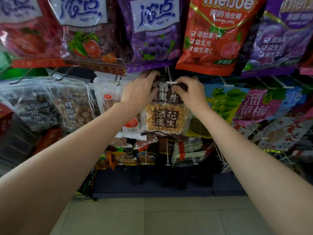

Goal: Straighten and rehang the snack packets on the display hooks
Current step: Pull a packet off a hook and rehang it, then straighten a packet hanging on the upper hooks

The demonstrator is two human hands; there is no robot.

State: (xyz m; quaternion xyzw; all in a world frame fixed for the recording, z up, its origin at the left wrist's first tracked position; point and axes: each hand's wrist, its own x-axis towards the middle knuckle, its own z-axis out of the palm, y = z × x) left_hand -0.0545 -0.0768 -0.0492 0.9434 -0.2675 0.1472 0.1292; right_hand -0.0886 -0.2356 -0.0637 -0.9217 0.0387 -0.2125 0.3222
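A brown peanut packet (166, 114) is held at the centre of the rack, its clear window of peanuts facing out and its brown header lifted to the white-tipped hook (171, 82) at twelve o'clock from the window. The top left corner of the header is gripped by the left hand (140, 89), whose fingers are curled over the edge. The top right corner is pinched by the right hand (190, 90), just beside the hook's white tip. The two hands are kept apart, one on each side of the hook, with the header stretched between them. Whether the header's hole sits on the hook cannot be told, since the fingers cover it.

At nine o'clock from the packet hang a white packet (110, 97) and, further out, two clear packets of dried fruit (55, 106). At three o'clock a green grape packet (225, 102) is hung, with a purple plum packet (259, 106) beyond it. At twelve o'clock the upper row is seen: a purple grape candy bag (152, 34) and a red gummy bag (215, 36) side by side, their lower edges just above the hands. At six o'clock smaller packets (186, 151) are hung on lower hooks, and below them lies a tiled floor (152, 217)
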